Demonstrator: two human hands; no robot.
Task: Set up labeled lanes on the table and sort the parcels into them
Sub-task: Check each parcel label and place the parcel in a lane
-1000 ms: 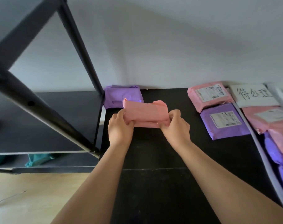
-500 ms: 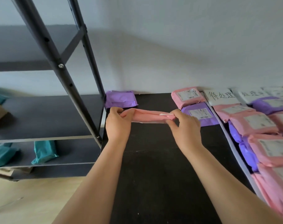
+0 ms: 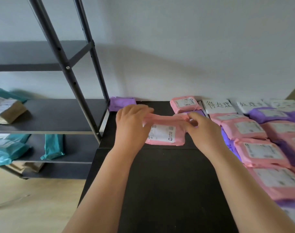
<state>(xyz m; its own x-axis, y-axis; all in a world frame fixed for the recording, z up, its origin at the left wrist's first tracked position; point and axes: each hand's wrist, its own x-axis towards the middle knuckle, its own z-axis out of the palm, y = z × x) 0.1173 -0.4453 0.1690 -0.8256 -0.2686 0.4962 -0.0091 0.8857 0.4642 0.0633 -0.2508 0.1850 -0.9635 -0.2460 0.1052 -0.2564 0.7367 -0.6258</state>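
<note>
Head view. L hand (image 3: 131, 125) and R hand (image 3: 204, 132) are both on one pink poly-mailer parcel w/ white shipping label (image 3: 163, 133), held over the mid-back of the black tabletop (image 3: 160, 182). Label side faces the person. Lower edge is at or just above the surface; can't tell if it touches.

L fingers are curled over the upper-left edge, gripping. R thumb + fingers pinch the upper-right corner. My read: gripped along the top edge so the label stays uncovered and readable before a lane is picked. The soft bag sags, so two grips prob. keep it flat.

R side of table: white handwritten paper sign (image 3: 218, 105) at the back edge, second white paper sign (image 3: 249, 104) just beside it. Rows of pink and purple mailers (image 3: 244, 128) run toward the person below the signs, overlapping, labels up. Signs prob. sit at the far end so parcels don't bury them.

Small pink mailer (image 3: 185, 103) lies just left of the first sign, w/ a purple mailer (image 3: 196, 112) partly hidden behind the R hand. Can't tell if these make a lane. Another purple mailer, back-left corner (image 3: 121, 102), lies beside the shelf post.

L of table: dark metal shelving unit (image 3: 67, 68) w/ teal mailers (image 3: 53, 147) and a brown carton (image 3: 7, 111).

Est.: sort well along. The held parcel needs a carry rightward to its lane.
</note>
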